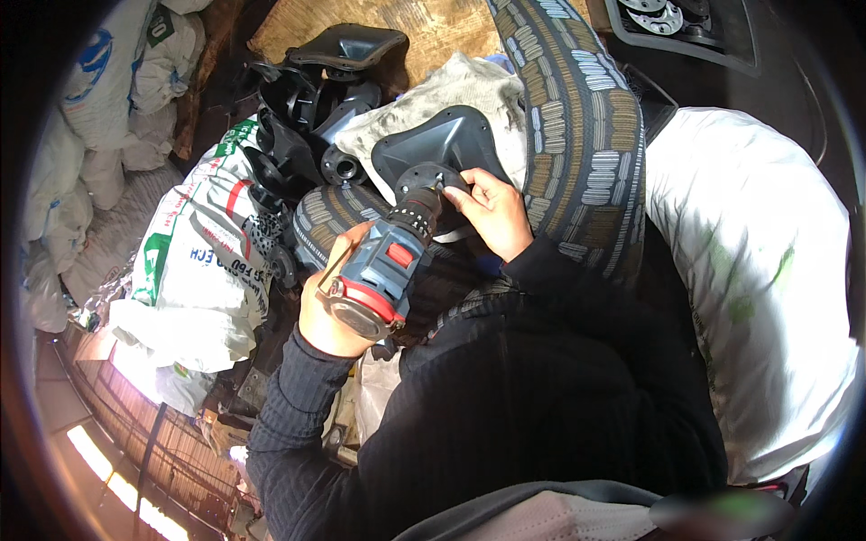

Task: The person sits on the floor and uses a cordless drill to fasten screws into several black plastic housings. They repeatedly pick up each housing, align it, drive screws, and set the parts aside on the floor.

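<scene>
My left hand [329, 311] is wrapped round a blue-and-red cordless drill [390, 257]. Its chuck points up and away, meeting the round flange of a black horn-shaped part [437, 144]. Whether a bit or a screw sits at that contact is too small to tell. At the flange's right edge, thumb and fingers of my right hand [492, 212] pinch the rim beside the chuck. The part's wide rectangular mouth faces away from me, over a pale stained cloth [487, 90] across my patterned trouser legs [586, 126].
Several similar black parts [307, 117] are heaped beyond my left knee. White printed sacks [203, 261] stand on the left, and a large full white sack [758, 279] on the right. A dark tray [695, 41] with metal discs lies at the far right.
</scene>
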A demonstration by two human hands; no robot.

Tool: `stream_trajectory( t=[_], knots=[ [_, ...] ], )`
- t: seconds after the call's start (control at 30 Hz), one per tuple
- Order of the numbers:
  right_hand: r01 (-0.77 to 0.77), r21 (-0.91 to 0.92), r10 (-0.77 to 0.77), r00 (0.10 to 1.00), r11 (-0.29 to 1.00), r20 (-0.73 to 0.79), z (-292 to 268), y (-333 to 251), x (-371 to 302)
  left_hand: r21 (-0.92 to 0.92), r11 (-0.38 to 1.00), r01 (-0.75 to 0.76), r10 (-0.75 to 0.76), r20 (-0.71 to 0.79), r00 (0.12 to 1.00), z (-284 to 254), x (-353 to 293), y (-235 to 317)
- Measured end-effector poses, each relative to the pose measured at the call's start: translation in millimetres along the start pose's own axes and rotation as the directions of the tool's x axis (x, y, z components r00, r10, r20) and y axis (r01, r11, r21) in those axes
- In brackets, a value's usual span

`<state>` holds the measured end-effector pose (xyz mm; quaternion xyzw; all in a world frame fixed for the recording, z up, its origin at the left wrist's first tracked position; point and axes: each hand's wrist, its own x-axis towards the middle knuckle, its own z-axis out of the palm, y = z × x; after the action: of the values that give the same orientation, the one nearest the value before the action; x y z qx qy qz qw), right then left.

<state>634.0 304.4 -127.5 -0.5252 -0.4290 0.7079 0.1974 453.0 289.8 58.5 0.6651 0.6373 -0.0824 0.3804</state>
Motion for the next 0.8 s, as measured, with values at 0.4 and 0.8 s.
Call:
stream_trajectory(
  t=[0.4,0.8],
  knots=[
    [0.003,-0.025,-0.003,1.0,1.0,-0.001,0,10,-4,-0.13,0.99,-0.044,0.028,-0.126,0.992,12,5,-5],
    [-0.087,0.632,0.01,0.992,0.77,0.124,-15,-56,51,-0.428,0.893,0.139,-0.241,-0.193,0.951,91,-139,16]
  ],
)
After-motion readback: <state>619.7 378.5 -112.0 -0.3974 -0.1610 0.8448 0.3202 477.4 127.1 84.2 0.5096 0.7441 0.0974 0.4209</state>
